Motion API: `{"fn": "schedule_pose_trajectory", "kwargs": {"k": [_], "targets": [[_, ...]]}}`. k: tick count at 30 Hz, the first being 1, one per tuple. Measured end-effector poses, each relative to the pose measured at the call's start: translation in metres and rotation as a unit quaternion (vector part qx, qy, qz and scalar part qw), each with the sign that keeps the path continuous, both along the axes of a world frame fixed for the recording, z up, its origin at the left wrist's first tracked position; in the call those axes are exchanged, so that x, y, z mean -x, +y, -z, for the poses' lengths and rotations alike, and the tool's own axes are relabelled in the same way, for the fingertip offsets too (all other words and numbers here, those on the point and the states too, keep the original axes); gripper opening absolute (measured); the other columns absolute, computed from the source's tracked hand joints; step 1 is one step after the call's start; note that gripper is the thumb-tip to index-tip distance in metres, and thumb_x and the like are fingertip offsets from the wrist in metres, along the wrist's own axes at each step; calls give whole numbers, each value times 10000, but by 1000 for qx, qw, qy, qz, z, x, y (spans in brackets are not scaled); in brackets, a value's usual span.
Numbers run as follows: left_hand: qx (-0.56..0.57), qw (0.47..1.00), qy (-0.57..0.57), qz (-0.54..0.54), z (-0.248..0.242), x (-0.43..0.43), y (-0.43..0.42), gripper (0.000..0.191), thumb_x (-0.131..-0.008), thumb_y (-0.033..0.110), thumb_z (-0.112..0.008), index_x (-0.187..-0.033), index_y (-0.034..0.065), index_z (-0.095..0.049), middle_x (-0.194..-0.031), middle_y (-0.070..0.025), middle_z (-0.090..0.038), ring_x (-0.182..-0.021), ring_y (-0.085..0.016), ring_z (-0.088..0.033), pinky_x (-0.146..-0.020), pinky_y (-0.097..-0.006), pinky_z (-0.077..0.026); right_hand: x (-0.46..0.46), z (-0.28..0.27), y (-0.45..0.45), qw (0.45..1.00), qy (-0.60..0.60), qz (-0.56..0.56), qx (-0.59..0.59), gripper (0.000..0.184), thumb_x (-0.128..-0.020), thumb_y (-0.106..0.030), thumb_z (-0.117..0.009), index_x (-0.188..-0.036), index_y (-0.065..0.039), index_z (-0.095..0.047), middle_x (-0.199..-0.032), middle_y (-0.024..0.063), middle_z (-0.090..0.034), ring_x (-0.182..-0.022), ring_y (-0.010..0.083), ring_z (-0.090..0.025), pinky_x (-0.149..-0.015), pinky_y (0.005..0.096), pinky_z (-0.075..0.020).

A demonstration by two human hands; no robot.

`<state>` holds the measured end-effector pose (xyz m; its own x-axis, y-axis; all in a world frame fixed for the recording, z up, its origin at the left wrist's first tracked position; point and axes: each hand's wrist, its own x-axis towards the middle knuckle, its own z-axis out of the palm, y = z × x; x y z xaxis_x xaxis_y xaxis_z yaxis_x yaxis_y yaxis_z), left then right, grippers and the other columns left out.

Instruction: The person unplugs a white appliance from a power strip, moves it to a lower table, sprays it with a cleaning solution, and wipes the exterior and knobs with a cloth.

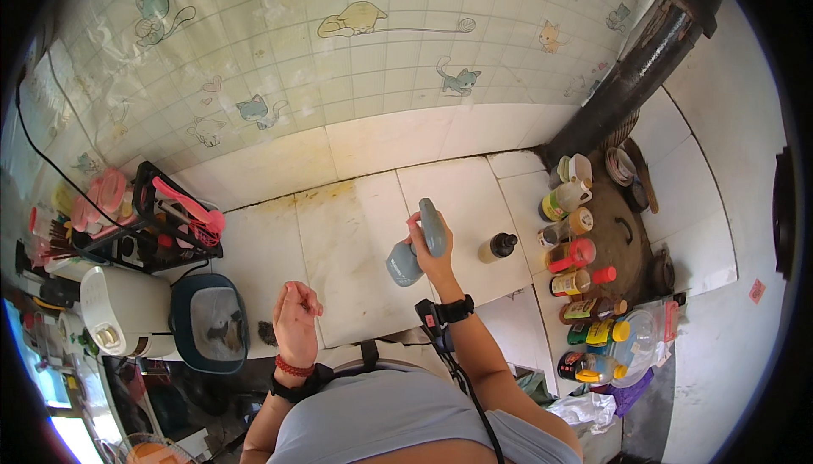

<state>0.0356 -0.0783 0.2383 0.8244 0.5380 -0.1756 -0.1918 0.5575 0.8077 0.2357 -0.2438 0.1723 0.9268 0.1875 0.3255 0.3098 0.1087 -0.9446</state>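
Note:
My right hand (434,245) grips a grey-blue plastic spray bottle (404,264) by its neck and trigger head, above the white tiled counter (356,299). To the right of it, a small bottle with a black cap (498,248) and yellowish contents stands on the tiles. My left hand (297,321) is raised over the counter's near edge with its fingers curled; I cannot tell whether anything is between them. Just left of that hand lies a dark scouring pad (267,333). A dark blue basin (241,343) with greyish water and a dark cloth-like thing inside is farther left.
Several sauce and oil bottles (567,254) line the right side beside a round wooden lid (613,210). A black rack (149,229) with pink utensils and a white appliance (114,311) stand at the left. A black pipe (629,73) rises in the back right corner.

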Motion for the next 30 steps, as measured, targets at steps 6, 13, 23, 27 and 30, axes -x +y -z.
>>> {"fn": "schedule_pose_trajectory", "kwargs": {"k": [6,13,23,27,30], "targets": [[6,1000,-4,-1,3,12,13,221,-1024,260,-435,-882,98,-485,-755,-4,-440,-695,-127,-427,-672,-303,-339,14,2,10,996,81,39,-23,100,-924,-78,-626,-937,9,-578,-719,36,-591,-595,112,-588,-575,273,-481],[21,1000,3,0,6,20,28,250,-1028,248,-440,-871,65,-507,-737,-18,-460,-689,-128,-434,-666,-297,-370,46,3,29,984,-118,2,133,166,-856,-119,-713,-933,-30,-595,-741,87,-633,-551,166,-611,-590,298,-497],[28,1000,11,-5,16,43,47,246,-1026,257,-427,-884,72,-508,-726,-17,-466,-679,-124,-430,-667,-299,-363,95,20,49,989,27,26,143,117,-864,-91,-693,-871,-46,-585,-620,53,-578,-559,103,-555,-539,279,-460],[35,999,3,-4,21,54,55,238,-1025,244,-428,-885,69,-511,-724,-14,-467,-675,-124,-430,-664,-296,-368,109,3,67,989,-18,-11,146,104,-863,-76,-688,-864,-48,-588,-627,56,-580,-571,106,-554,-543,283,-456],[70,998,-1,-6,24,62,60,241,-1022,225,-449,-860,59,-513,-747,-18,-479,-693,-127,-454,-666,-278,-377,116,4,75,984,-55,-47,162,117,-885,-97,-685,-877,-31,-589,-679,22,-582,-616,104,-609,-575,269,-485]]}}
